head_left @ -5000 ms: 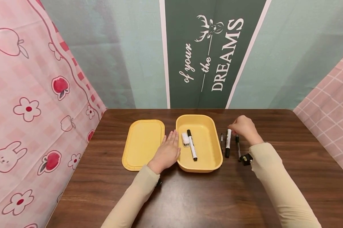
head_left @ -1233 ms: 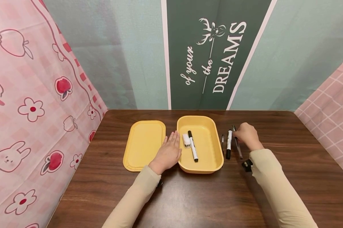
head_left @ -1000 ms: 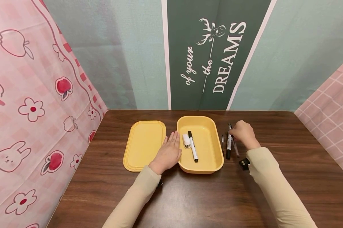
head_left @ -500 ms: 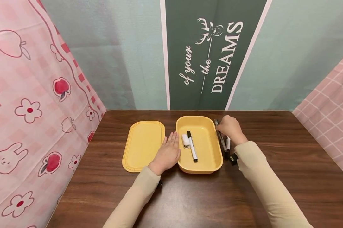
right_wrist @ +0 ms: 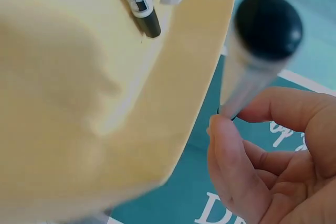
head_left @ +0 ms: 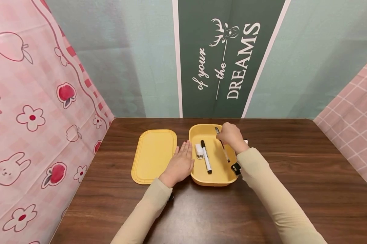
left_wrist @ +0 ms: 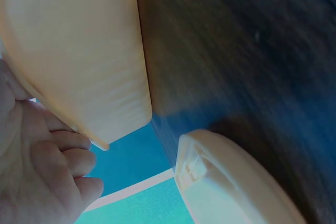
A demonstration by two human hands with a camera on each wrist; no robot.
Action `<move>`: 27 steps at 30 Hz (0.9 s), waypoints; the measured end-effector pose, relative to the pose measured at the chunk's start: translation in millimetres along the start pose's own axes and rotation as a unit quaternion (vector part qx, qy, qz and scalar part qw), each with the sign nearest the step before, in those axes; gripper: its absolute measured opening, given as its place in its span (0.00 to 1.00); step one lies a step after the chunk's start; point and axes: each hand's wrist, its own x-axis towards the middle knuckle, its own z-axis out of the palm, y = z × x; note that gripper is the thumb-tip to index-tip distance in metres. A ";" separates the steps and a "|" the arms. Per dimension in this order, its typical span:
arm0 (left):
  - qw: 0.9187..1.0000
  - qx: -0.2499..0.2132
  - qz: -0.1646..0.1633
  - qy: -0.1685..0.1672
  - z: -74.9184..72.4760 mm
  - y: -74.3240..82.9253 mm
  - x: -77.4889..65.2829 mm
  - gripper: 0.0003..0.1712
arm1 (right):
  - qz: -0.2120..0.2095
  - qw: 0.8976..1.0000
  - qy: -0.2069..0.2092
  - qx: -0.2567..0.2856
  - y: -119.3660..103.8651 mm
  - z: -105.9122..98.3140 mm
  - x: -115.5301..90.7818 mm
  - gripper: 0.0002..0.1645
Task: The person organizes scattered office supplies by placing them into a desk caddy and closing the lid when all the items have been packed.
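Note:
My right hand [head_left: 231,135] is over the right part of a yellow box [head_left: 213,184], pinching a clear-barrelled pen [head_left: 225,153] between thumb and fingers. In the right wrist view the pen's black end [right_wrist: 269,27] points toward the camera. Against the box's left rim lies my left hand [head_left: 179,164], its fingers straight; the left wrist view shows it beside the box's outer wall [left_wrist: 84,51]. Inside the box are a black-and-white marker [head_left: 206,157] and a small white object [head_left: 199,151] whose kind I cannot tell.
Left of the box a yellow lid [head_left: 154,157] lies flat on the brown wooden table [head_left: 198,217]. The white end of another marker [head_left: 246,141] shows behind my right wrist; things right of the box are mostly hidden there. Printed curtains [head_left: 140,67] border the table.
My right hand has picked up the pen from right of the box and carried it leftward, past the marker, to above the box. My left hand stays in place.

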 end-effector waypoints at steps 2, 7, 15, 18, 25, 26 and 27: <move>1.000 -0.002 0.000 0.000 -0.1 0.1 -0.5 0.34 | 0.000 1.000 -0.003 -0.001 -3.2 3.5 0.5 0.25; 1.000 -0.008 -0.004 0.005 1.6 -0.3 -3.1 0.34 | -0.004 1.000 -0.009 -0.009 -7.0 15.5 2.9 0.25; 1.000 -0.006 -0.002 0.013 4.4 -0.2 -6.0 0.34 | -0.012 1.000 -0.017 -0.005 -3.7 36.9 7.4 0.23; 1.000 -0.002 0.001 0.019 4.0 -0.2 -4.7 0.34 | -0.017 1.000 -0.020 0.006 -2.7 42.7 9.3 0.23; 1.000 -0.002 0.001 0.015 2.3 0.1 -1.2 0.34 | -0.012 0.999 -0.026 -0.015 -0.7 53.4 13.2 0.21; 1.000 -0.002 0.000 0.013 2.0 0.2 -0.8 0.34 | -0.010 0.999 -0.027 -0.019 -0.7 54.7 13.2 0.20; 1.000 -0.001 0.000 0.012 1.6 0.3 -0.5 0.34 | -0.008 0.999 -0.028 -0.019 -0.9 55.6 13.0 0.20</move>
